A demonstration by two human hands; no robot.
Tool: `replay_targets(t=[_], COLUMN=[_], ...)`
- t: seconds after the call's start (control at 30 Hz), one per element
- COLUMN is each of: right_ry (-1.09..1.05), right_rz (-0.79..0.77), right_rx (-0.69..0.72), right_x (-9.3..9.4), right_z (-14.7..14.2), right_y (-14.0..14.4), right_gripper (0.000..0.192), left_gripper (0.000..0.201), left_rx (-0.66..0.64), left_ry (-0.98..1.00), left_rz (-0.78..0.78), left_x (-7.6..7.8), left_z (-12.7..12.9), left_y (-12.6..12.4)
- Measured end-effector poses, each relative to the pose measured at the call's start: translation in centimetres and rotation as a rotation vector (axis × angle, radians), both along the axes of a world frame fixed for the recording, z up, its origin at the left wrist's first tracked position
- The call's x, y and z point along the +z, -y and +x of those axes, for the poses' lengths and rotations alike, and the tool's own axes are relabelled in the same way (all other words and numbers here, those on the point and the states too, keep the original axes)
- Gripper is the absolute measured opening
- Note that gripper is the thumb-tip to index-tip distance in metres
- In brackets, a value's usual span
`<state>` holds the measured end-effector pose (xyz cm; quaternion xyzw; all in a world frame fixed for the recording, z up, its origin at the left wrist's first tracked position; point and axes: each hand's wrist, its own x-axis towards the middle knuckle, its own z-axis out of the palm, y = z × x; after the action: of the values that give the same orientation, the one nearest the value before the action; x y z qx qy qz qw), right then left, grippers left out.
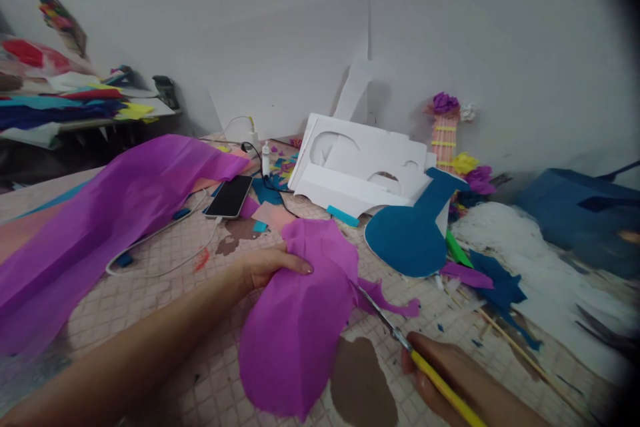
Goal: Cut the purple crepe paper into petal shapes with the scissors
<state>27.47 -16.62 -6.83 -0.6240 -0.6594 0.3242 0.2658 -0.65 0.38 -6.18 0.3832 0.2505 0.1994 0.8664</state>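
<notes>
My left hand (273,267) grips a purple sheet of paper or thin fabric (300,340), thumb on top and fingers hidden beneath. The sheet has a rounded outline with a narrower upper part. In my right hand (440,367) is a pair of scissors (395,330) with a yellow handle. Their metal blades touch the sheet's right edge, where a thin purple strip (387,297) hangs off. Past the sheet, to the right, lies a blue flask-shaped cutout (407,240).
A long purple sheet (115,213) covers the table's left side. Behind are a phone (230,197) on a white cable, a small white bottle (265,160) and white cut-out boards (350,153). At right lie white fluffy material (520,253), a wooden stick (530,353) and a blue bag (580,213).
</notes>
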Motion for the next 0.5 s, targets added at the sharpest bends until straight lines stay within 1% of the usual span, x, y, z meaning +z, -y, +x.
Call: replay_targets(t=[0.07, 0.23, 0.37, 0.43, 0.5], right_ry=[0.021, -0.018, -0.01, 0.001, 0.009], right_rz=[-0.003, -0.051, 0.016, 0.072, 0.088], right_rx=[-0.013, 0.094, 0.101, 0.113, 0.11], right_x=[0.3, 1.9, 2.0, 1.8, 1.7], right_z=[0.0, -0.8, -0.8, -0.4, -0.1], right_y=[0.0, -0.7, -0.9, -0.7, -0.4], right_gripper=[0.021, 0.023, 0.018, 0.021, 0.022], left_gripper=[0.031, 0.032, 0.029, 0.028, 0.03], left_rx=[0.003, 0.009, 0.017, 0.031, 0.05], left_ry=[-0.002, 0.007, -0.01, -0.033, -0.053], left_rz=[-0.008, -0.009, -0.024, -0.047, -0.077], left_x=[0.0, 0.1, 0.2, 0.1, 0.0], left_z=[0.0, 0.0, 0.0, 0.1, 0.2], left_y=[0.0, 0.1, 0.1, 0.1, 0.0])
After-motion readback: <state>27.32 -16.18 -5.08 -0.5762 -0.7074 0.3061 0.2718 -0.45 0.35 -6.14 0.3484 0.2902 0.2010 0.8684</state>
